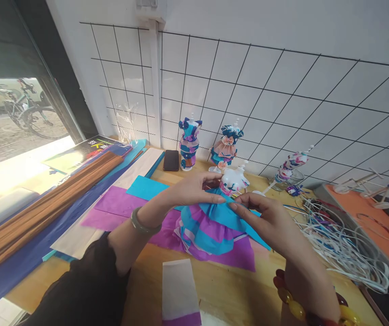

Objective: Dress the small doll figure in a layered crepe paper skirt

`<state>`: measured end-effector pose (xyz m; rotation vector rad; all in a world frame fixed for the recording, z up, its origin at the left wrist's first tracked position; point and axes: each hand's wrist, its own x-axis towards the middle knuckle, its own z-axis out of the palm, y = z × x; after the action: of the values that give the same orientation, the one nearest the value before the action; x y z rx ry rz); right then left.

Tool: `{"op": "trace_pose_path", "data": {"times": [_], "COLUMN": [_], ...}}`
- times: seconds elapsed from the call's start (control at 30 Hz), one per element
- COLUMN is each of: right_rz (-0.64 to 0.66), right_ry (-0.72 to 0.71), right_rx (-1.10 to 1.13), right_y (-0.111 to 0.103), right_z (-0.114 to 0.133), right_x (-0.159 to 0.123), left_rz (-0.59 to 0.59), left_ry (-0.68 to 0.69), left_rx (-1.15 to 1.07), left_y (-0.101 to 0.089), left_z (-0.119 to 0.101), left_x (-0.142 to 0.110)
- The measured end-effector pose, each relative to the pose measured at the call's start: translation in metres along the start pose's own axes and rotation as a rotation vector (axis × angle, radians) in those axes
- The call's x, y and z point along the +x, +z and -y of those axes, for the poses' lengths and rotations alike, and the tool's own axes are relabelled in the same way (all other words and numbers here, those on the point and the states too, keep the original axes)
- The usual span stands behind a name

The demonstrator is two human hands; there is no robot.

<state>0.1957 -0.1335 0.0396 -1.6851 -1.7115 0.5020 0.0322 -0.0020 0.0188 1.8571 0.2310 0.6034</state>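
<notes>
Brown crepe roll [62,199]: left of frame, lying aslant over a dark blue sheet [31,262].
Purple sheet [120,201]: left of centre, flat on the wooden surface [140,280]; another purple piece shows under the skirt.
Black phone [171,160]: upper centre, just left of a small dressed form [189,145].
Left hand [194,190]: centre; thumb laid on blue material at the waist, fingers curled by the bust's left side. Cannot tell whether this grip is pressed together.
Skirt, handling [211,231]: centre of frame, around the white mini mannequin [230,181]. Judged light, soft and easily creased, possibly prone to tearing; best held at the gathered waist, leaving the flounces uncrushed.
Skirt, look: wide, bell-shaped, banded turquoise and purple, with pale edging at lower left. The bust above is white with pink and blue patches.
Blue strip [227,212]: waist front, between both hands; appears thin and limp, best taken by its edge.
Right hand [269,217]: right of centre; grip pinching the blue strip between thumb and forefinger.
White cords [347,244]: right of frame, tangled, near an orange board [377,226].
</notes>
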Motion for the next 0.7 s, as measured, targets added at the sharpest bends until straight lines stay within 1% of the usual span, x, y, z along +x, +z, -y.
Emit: {"op": "trace_pose_path", "data": {"times": [0.1,0.2,0.33,0.4,0.5,0.6,0.7], "right_rz": [-0.003,-0.001,-0.011,-0.042,-0.089,-0.107,-0.111], "right_ry": [-0.039,-0.088,-0.095,-0.069,0.019,0.094,0.12], "right_rx": [0.006,0.006,0.027,0.04,0.065,0.097,0.119], "right_y": [-0.001,-0.002,0.001,0.003,0.007,0.01,0.012], "right_z": [0.008,0.013,0.011,0.009,0.006,0.002,-0.002], "right_x": [-0.003,-0.003,-0.002,-0.001,0.0,0.001,0.002], "left_rz": [-0.016,0.02,0.064,0.051,0.041,0.056,0.071], "left_ry": [-0.022,-0.012,0.0,-0.004,0.001,0.01,0.009], "left_rx": [0.042,0.063,0.068,0.099,0.129,0.112,0.109], "left_y": [-0.001,-0.002,-0.003,-0.003,-0.002,-0.003,-0.004], "left_z": [0.0,0.0,-0.001,-0.002,-0.004,-0.004,-0.005], "left_x": [-0.001,-0.001,-0.002,-0.002,-0.002,-0.002,-0.002]}}
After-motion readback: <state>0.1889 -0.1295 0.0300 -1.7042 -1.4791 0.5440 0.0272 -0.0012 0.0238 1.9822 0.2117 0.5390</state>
